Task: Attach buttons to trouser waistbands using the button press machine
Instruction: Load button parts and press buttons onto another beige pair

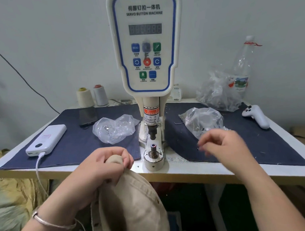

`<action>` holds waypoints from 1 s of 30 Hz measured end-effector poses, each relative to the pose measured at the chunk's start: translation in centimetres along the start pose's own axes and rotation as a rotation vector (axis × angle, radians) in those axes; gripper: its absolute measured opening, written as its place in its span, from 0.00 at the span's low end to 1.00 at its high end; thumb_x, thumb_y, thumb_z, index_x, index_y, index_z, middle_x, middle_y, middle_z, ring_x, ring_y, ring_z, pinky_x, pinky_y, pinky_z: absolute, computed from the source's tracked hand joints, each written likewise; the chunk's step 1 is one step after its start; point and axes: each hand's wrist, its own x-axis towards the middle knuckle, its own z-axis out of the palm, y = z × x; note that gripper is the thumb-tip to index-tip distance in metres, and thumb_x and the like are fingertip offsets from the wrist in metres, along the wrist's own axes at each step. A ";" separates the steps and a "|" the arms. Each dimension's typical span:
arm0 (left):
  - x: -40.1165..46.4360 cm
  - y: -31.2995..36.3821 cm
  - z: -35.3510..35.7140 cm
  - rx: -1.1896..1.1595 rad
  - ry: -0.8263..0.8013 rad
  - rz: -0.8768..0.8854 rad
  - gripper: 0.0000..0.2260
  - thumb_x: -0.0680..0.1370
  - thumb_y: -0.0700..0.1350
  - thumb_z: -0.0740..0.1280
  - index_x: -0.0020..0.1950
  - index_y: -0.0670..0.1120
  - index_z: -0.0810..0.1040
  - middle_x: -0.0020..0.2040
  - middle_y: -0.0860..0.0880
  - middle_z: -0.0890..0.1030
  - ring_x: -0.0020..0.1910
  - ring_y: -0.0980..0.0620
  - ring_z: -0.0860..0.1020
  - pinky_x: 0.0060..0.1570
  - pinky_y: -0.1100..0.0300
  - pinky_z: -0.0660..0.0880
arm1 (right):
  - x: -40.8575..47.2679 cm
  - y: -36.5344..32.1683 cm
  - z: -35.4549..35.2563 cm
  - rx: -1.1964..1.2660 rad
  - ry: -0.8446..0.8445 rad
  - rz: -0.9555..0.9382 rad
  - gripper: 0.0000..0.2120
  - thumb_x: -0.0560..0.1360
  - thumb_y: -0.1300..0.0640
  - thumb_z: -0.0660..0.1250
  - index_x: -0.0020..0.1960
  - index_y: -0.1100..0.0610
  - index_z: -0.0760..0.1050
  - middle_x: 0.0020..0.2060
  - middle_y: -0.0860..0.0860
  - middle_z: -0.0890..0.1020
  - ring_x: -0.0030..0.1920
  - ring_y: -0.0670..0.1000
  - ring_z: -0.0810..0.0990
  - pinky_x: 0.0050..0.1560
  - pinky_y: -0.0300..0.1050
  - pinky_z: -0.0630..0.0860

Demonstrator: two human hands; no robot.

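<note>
Step in hand: I judge this as loading the press. My left hand point(105, 162) bunches the beige trousers point(132, 202) at the near table edge, just left of the machine base, with the waistband not yet under the head.
Left grip: fingers curled and clamped on a fold of the trouser cloth.
Right grip: my right hand point(223, 144) is blurred in front of the right plastic bag point(202, 118); its fingertips look drawn together, perhaps on a small part, but I cannot tell whether they hold anything.
Machine: the servo button machine point(146, 46) stands at the table's middle; its lower die point(153, 147) is bare on top as far as I can see, and the punch above it is raised.
Next move: I would need a button part seated on the die, then the waistband laid flat over it, with my fingers clear of the punch.
Surface: a white table point(193, 171) with dark blue cloth point(76, 142) on both sides of the machine. On it lie a white power bank point(47, 139) with a cable, a phone point(88, 116) and a left plastic bag point(114, 128).
Room: a plain pale wall, with two thread cones point(92, 96) and a plastic bottle point(243, 65) at the back and a white controller point(257, 115) on the right.
</note>
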 end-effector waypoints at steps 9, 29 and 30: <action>2.1 -1.2 -0.9 0.890 0.013 -0.164 0.10 0.64 0.46 0.72 0.39 0.52 0.73 0.35 0.56 0.78 0.34 0.59 0.74 0.31 0.64 0.69 | 9.2 5.3 1.3 -1.006 0.036 0.053 0.17 0.76 0.65 0.57 0.59 0.54 0.78 0.57 0.54 0.77 0.57 0.59 0.74 0.51 0.48 0.73; 11.1 -8.4 -4.9 0.486 0.629 0.037 0.13 0.80 0.45 0.68 0.38 0.59 0.78 0.40 0.60 0.81 0.46 0.54 0.78 0.40 0.64 0.67 | 13.4 2.8 1.5 -0.848 -0.227 0.476 0.16 0.79 0.53 0.62 0.63 0.60 0.74 0.64 0.57 0.76 0.64 0.57 0.74 0.59 0.45 0.70; 11.3 -9.0 -4.7 0.522 0.622 0.032 0.11 0.80 0.45 0.67 0.39 0.59 0.77 0.42 0.59 0.81 0.46 0.51 0.77 0.40 0.62 0.67 | 13.3 2.6 1.4 -0.868 -0.228 0.428 0.13 0.79 0.54 0.63 0.59 0.60 0.76 0.60 0.56 0.78 0.59 0.56 0.76 0.54 0.43 0.70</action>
